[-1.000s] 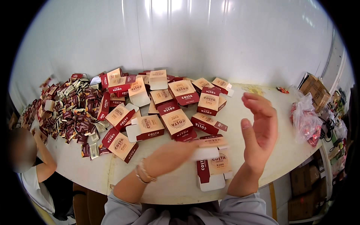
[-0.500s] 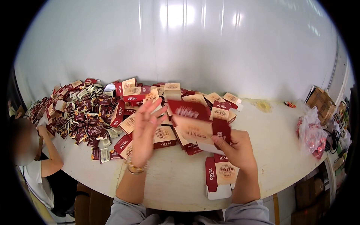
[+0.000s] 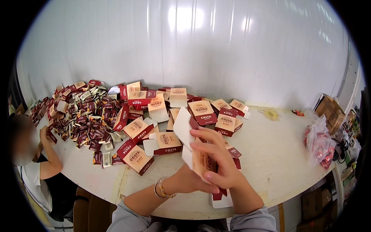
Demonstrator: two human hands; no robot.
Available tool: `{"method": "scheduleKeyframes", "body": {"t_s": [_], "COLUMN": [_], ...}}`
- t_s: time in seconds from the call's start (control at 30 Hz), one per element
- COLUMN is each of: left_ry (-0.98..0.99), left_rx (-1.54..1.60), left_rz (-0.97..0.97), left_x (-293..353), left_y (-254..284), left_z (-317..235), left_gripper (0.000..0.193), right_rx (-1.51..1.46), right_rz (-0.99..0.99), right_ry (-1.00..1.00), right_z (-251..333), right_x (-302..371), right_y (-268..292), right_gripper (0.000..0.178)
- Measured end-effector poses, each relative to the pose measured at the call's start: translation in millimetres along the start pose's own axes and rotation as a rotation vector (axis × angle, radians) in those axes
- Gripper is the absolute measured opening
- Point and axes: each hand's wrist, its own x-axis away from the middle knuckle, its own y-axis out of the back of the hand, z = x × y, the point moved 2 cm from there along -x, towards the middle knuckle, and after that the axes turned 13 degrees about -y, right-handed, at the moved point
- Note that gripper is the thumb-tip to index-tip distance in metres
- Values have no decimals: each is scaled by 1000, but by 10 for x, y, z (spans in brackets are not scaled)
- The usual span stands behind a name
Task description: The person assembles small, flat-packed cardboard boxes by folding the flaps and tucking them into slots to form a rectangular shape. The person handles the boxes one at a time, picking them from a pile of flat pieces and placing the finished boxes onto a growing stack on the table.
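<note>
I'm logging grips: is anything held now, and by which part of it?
Yes, a red-and-cream carton. The right hand holds it across one printed side; the left hand is at its lower end, its exact grip partly hidden.

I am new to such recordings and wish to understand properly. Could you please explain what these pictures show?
There is no machine here, only a person's two bare hands. A wide fisheye camera on their head looks down, so straight edges bend; picture left is the person's left. The right hand grips an upright red-and-cream carton with its white flap open; the left hand is at its lower end, fingers mostly hidden. On the white table lie more cartons, with heaped small sachets to the left. Another person's arm shows at far left.
</note>
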Motion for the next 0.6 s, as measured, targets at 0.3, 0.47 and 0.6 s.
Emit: {"method": "scheduleKeyframes", "body": {"t_s": [0.3,0.47,0.6], "left_ry": [-18,-86,57], "left_rx": [167,-52,-90], "left_rz": [51,166,271], "left_x": [204,191,176], "left_y": [-7,52,73], "left_z": [102,136,201], "left_gripper": [127,115,106], "right_rx": [202,213,107], "right_rz": [-139,-182,-279], "right_ry": [39,48,104], "right_z": [183,143,31], "right_x": [16,30,88], "right_y": [-56,-4,55], "right_gripper": [60,54,49]}}
